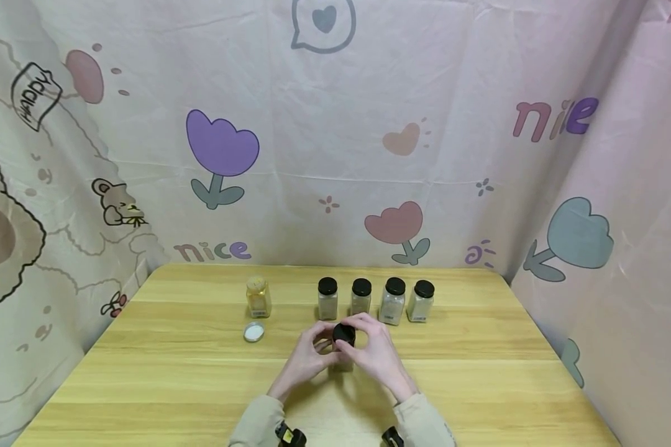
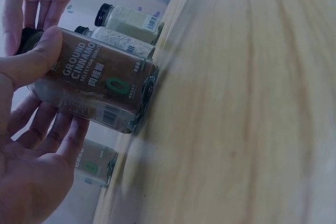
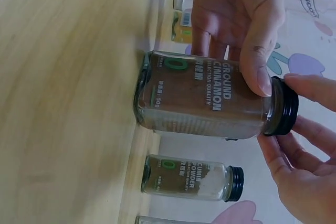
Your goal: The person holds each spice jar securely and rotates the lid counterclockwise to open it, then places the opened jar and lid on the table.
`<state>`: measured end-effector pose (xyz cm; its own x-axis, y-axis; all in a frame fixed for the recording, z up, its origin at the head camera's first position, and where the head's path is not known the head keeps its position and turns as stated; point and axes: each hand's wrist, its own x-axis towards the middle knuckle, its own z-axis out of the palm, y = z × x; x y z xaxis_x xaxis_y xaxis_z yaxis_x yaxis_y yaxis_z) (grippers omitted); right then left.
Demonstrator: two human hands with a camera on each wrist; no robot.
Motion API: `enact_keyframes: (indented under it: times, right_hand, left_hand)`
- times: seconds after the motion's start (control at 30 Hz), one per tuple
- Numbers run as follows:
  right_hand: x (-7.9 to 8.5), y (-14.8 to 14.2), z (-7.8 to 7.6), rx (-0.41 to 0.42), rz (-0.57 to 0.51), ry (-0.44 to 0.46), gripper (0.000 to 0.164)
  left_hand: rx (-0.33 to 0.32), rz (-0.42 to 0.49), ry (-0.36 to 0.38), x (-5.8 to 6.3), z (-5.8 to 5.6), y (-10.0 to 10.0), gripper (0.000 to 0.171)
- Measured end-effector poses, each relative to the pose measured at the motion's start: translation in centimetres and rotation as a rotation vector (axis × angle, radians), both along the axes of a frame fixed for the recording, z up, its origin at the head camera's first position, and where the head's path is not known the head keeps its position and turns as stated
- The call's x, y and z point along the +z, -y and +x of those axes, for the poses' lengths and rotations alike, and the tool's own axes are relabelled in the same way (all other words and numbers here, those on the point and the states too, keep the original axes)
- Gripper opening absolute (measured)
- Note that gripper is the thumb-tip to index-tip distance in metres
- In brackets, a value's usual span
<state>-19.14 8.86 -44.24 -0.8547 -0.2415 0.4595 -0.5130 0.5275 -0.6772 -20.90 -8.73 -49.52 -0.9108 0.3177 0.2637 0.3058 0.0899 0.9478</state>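
Note:
A glass jar of ground cinnamon (image 3: 184, 90) with a black lid (image 1: 343, 334) stands upright on the table, between both hands. My left hand (image 1: 307, 358) grips the jar body, its thumb across the label and its fingers behind. Around the lid, the fingers and thumb of my right hand (image 1: 377, 349) pinch its edge. In the left wrist view, the brown powder and label of the cinnamon jar (image 2: 100, 77) face the camera. The right wrist view shows the lid seated on the jar's neck.
Behind the hands stand several black-lidded spice jars (image 1: 392, 304), including a cumin powder jar (image 3: 184, 178). To the left is a jar with yellow contents (image 1: 259, 301). In front of it lies a round white disc with a silvery rim (image 1: 254, 332). A printed curtain (image 1: 313, 124) hangs behind the table.

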Motion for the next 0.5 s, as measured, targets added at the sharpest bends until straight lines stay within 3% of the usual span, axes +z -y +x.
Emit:
enact_keyframes:
  times: [0.23, 0.5]
  right_hand:
    - [-0.11, 0.03, 0.0, 0.053, -0.002, 0.012, 0.039]
    - [-0.5, 0.57, 0.24, -0.139, 0.011, -0.089, 0.042]
  left_hand:
    - [-0.01, 0.002, -0.016, 0.02, -0.05, 0.02, 0.049]
    - [0.006, -0.008, 0.01, -0.01, -0.06, -0.01, 0.049]
